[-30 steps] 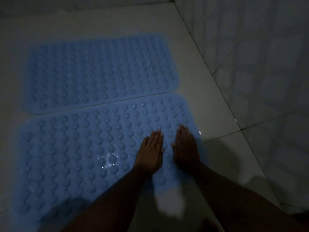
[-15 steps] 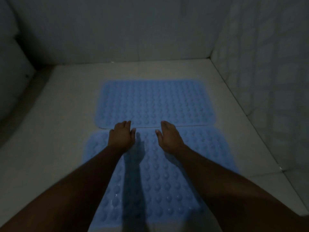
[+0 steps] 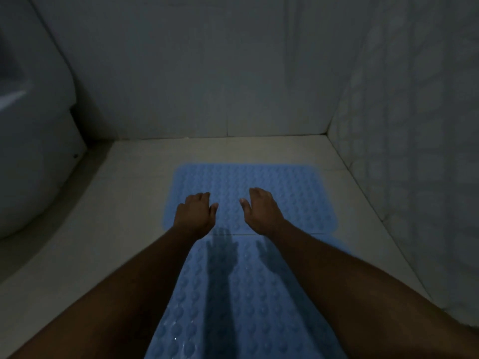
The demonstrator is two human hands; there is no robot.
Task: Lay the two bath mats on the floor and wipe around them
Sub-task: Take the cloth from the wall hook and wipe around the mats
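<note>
Noted far blue studded rubber bath mat (image 3: 272, 182) flat on pale tiled floor (image 3: 124, 229), just beside near blue studded rubber bath mat (image 3: 233, 301), long edges parallel. Logged left hand (image 3: 195, 216) and right hand (image 3: 262, 212) palm-down over the far mat's near edge, fingers loosely curled, gripping nothing. Probably hovering, judging by shadows; dim light.

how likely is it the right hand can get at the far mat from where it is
Probably yes. The right hand hangs empty close above the far mat, fingers loose, with nothing lying between them; the left hand is apart to its side.
</note>
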